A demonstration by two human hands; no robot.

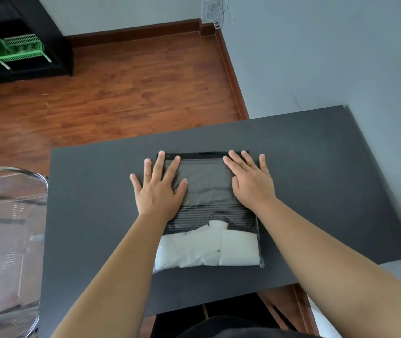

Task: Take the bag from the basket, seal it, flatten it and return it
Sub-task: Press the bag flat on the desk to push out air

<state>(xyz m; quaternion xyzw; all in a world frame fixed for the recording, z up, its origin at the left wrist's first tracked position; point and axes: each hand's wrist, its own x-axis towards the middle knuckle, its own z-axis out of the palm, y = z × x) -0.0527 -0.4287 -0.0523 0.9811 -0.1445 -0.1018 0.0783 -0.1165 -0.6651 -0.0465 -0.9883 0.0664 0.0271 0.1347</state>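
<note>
My left hand [156, 189] and right hand [250, 180] lie flat, fingers spread, pressing the far half of the bag [209, 211]. It lies mid-worktop [316, 179], with bare surface on all sides. White folded stuff [209, 247] fills its near end. A clear basket [6, 240] sits at the worktop's left edge.

At the centre of the frame a clear bag [209, 211] lies flat on the dark worktop [316, 179], white folded material filling its lower part. The left hand [159, 189] and the right hand [250, 181] press on its upper half, fingers spread straight. A clear basket [6, 240] stands at the left edge; a green crate [20, 47] sits upper left.
</note>
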